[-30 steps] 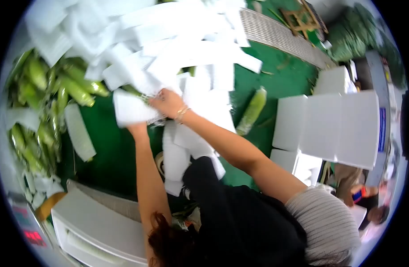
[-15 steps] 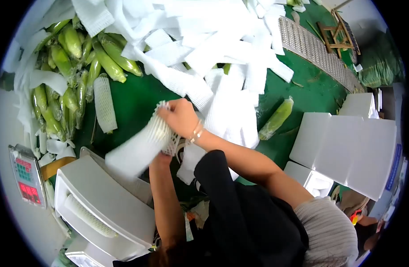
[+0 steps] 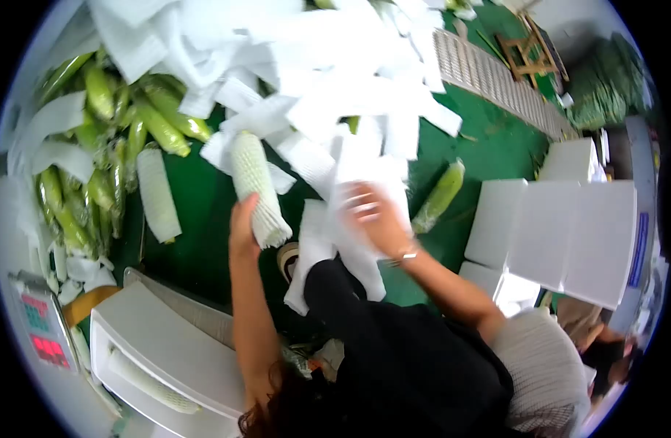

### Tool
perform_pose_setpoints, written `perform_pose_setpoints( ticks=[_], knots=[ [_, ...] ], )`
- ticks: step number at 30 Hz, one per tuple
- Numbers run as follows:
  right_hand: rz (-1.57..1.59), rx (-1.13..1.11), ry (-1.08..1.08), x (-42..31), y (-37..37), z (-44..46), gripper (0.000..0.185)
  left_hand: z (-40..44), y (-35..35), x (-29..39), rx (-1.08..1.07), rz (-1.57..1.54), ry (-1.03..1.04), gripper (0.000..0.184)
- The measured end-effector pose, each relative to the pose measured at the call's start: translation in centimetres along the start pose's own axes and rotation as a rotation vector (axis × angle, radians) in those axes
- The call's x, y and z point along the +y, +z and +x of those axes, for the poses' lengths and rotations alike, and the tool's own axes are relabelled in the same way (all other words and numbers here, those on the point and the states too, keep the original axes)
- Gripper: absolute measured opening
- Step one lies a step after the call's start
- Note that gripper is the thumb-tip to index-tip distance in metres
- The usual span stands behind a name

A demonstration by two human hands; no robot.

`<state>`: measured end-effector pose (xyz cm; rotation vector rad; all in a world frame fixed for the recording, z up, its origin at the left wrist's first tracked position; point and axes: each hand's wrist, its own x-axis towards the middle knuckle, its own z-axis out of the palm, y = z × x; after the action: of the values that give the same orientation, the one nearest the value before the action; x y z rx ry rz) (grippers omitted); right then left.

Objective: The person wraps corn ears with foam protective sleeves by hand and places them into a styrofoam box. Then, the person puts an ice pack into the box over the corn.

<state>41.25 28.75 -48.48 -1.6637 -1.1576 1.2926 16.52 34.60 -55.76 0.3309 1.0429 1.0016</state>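
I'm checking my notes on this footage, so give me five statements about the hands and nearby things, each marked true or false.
1. The left hand holds a netted vegetable. True.
2. The right hand also grips that vegetable. False: it is apart from it, blurred, by the white foam sleeves.
3. A bracelet is on the right wrist. True.
4. The scale display is dark. False: it glows red.
5. A lone green vegetable lies on the green surface to the picture's right of the foam sleeves. True.
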Motion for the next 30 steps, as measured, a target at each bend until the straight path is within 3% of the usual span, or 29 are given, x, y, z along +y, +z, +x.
perform_pose_setpoints(
  ticks=[1, 2, 4, 5, 8, 10, 11, 12, 13, 14, 15, 16, 17, 19, 22, 23, 27, 29, 30],
  knots=[
    [-0.457, 0.424, -0.12, 0.4, -4.0, -0.4, 0.043, -0.5, -0.3, -0.7, 0.028, -0.034, 0.024, 0.055],
    [-0.614, 0.651, -0.09, 1.6, -7.9, -0.4, 0.048, -0.9, -1.3, -1.7, 0.042, -0.146, 0.021, 0.057],
    [-1.005, 0.86, 0.245, 9.4, -14.7, -0.5, 0.084, -2.7, -3.0, -2.7, 0.09, -0.282, 0.042, 0.068],
    [-0.811, 0.828, 0.465, 12.1, -16.0, 0.2, 0.095, -4.0, -2.3, -2.3, 0.115, -0.289, 0.053, 0.068],
    [-0.705, 0.78, 0.456, 15.0, -15.9, 1.7, 0.09, -7.2, -1.3, -1.0, 0.561, 0.059, 0.225, 0.074],
    [-0.322, 0.823, 0.455, 14.0, -15.9, 2.7, 0.082, -6.4, -4.7, -2.5, 0.696, 0.225, 0.28, 0.073],
    [-0.218, 0.901, 0.304, 13.8, -15.4, 2.6, 0.074, -6.2, -5.7, -2.7, 0.817, 0.387, 0.321, 0.072],
    [-0.237, 0.811, 0.019, 9.2, -13.3, 1.0, 0.07, -7.1, -4.9, -1.3, 0.897, 0.596, 0.175, 0.072],
    [-0.233, 0.705, -0.055, 4.0, -10.4, -0.4, 0.069, -6.7, -4.9, -1.1, 0.921, 0.576, 0.195, 0.072],
    [-0.274, 0.521, -0.268, 1.2, -8.6, -1.2, 0.072, -6.9, -4.9, -1.3, 0.957, 0.755, 0.179, 0.074],
    [-0.431, 0.248, -0.347, -2.2, -6.8, -1.2, 0.074, -7.3, -4.9, -1.7, 0.982, 0.944, 0.148, 0.075],
    [-0.633, 0.021, -0.408, -4.7, -4.6, -0.4, 0.075, -7.1, -4.5, -1.8, 1.001, 0.929, 0.124, 0.077],
    [-0.704, -0.269, -0.201, -8.1, -1.6, 0.7, 0.074, -7.0, -4.6, -2.2, 1.005, 0.93, 0.119, 0.077],
    [-0.755, -0.602, -0.242, -7.3, 3.6, 4.4, 0.07, -6.4, -5.0, -2.9, 1.034, 0.899, 0.239, 0.077],
    [-1.002, -0.685, -0.333, -2.6, 8.9, 8.1, 0.063, -7.1, -4.9, -2.8, 1.03, 0.91, 0.283, 0.077],
    [-1.162, -0.706, -0.405, -2.7, 9.8, 8.9, 0.06, -7.3, -5.0, -2.5, 1.012, 0.907, 0.305, 0.076],
    [-1.3, -0.705, -0.565, -3.4, 10.4, 10.6, 0.051, -7.9, -5.0, -1.8, 1.007, 0.951, 0.267, 0.07],
    [-0.927, -0.398, -0.66, -4.8, 14.3, 13.4, 0.06, -7.7, -4.7, -1.4, 1.037, 0.992, 0.365, 0.066],
    [-0.932, -0.259, -0.701, -5.0, 16.6, 14.8, 0.057, -7.5, -4.4, -1.0, 1.058, 1.037, 0.471, 0.062]
  ],
)
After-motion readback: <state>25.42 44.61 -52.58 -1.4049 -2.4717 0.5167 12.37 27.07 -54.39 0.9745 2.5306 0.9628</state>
